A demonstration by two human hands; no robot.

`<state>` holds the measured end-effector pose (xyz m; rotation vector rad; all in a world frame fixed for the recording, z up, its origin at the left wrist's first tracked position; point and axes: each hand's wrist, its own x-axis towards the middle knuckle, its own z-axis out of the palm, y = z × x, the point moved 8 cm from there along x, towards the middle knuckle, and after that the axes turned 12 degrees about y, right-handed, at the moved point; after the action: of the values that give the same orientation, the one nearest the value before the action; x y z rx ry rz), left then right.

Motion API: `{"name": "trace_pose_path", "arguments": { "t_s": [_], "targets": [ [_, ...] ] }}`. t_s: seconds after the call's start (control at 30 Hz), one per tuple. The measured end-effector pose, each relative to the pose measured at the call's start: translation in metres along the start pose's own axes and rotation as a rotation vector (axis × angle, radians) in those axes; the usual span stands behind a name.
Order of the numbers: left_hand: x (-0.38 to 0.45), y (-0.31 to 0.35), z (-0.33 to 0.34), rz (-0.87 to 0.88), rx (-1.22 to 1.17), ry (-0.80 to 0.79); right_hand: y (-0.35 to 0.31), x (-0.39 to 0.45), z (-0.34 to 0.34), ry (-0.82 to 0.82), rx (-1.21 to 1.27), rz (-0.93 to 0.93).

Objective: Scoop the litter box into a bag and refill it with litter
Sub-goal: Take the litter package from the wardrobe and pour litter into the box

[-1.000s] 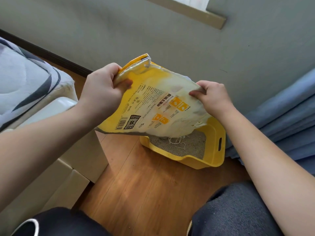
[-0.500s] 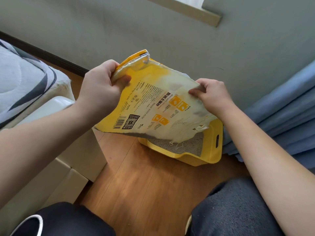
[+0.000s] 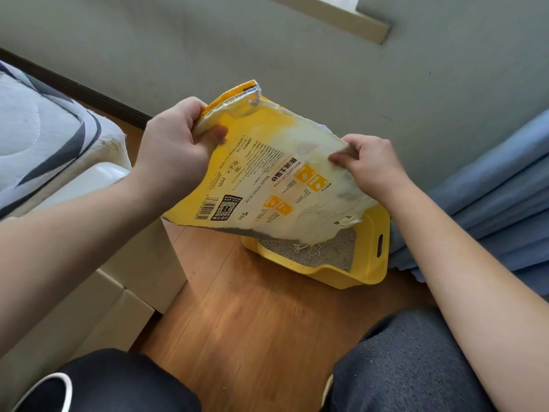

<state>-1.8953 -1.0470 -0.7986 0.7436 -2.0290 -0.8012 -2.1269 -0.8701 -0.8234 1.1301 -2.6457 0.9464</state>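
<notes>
While both hands hold the litter bag (image 3: 267, 176) tipped above the yellow litter box (image 3: 372, 251) on the floor (image 3: 243, 316), its torn mouth hangs low over the grey litter (image 3: 329, 251). Left hand (image 3: 175, 144) grips the raised bottom corner; right hand (image 3: 371, 165) pinches the far edge. A white cabinet (image 3: 142, 263) stands left, a blue curtain (image 3: 490, 203) right.

litter bag (image 3: 267, 173) covering most of the yellow litter box (image 3: 371, 248) from 11 o'clock, bag's open mouth facing away so can't see inside, small print way too tiny to read, both forearms and knees cut off at the frame edge
</notes>
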Motion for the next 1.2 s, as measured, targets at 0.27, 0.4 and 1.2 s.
{"name": "trace_pose_path", "arguments": {
  "t_s": [0.27,0.4,1.2],
  "targets": [
    [-0.002,0.003,0.002,0.01,0.006,-0.002,0.004,0.002,-0.003,0.055,0.007,-0.004],
    [-0.004,0.004,0.004,0.012,0.002,-0.021,0.008,0.005,-0.005,0.099,0.011,-0.001],
    [0.004,0.01,-0.016,0.026,0.011,0.052,-0.009,0.013,0.004,0.238,0.132,-0.023]
  ]
}}
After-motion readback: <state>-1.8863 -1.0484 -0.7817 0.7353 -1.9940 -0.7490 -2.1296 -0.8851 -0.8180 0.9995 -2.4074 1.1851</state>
